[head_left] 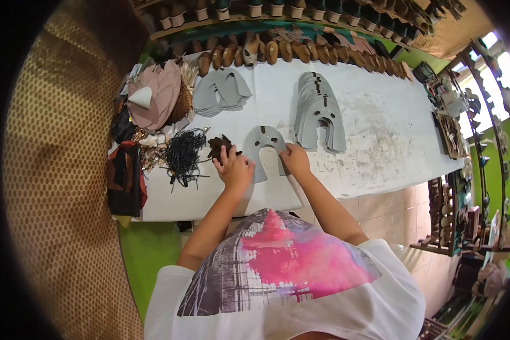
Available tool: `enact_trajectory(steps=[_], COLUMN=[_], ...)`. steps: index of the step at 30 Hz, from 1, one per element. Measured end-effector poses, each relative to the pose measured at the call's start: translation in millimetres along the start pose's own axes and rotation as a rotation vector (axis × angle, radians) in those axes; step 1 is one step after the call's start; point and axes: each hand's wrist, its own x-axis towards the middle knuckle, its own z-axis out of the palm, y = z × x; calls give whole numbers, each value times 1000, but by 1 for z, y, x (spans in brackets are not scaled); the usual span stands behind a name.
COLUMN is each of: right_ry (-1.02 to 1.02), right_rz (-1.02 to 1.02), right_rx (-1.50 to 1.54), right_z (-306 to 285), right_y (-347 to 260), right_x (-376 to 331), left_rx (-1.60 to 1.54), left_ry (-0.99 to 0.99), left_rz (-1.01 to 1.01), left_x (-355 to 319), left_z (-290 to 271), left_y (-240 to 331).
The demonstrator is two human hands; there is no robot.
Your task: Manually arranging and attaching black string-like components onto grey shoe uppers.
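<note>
In front of me on the white-covered table lies a grey U-shaped shoe upper piece, with its curve facing away and several small dark patches on that curve. The fingers of my right hand are closed at the edge of its right leg. Spread fingers of my left hand reach over the near edge of a small heap of dark brown cut pieces; I cannot tell whether they hold one. Farther right, similar grey uppers with dark patches overlap in a long stack. Plain grey uppers lie fanned at the far left.
A tangle of black cord lies left of the brown heap. Behind it are pink-beige sheets and loose scraps. Wooden shoe lasts line the table's far edge, under a shelf of more lasts. Racks stand at the right.
</note>
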Motion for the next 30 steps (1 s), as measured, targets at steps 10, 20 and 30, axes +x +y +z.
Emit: enact_trajectory(steps=[10, 20, 30], right_ry=[70, 299, 284], right_rz=[140, 169, -146], right_rx=[460, 62, -456], right_z=[-65, -162, -84], right_y=[19, 87, 81], right_x=[15, 57, 60], left_rx=[-136, -150, 35], left_ry=[-16, -336, -310], left_rz=[179, 142, 561], left_x=[46, 119, 93], left_z=[-12, 35, 68], left_y=[43, 138, 102])
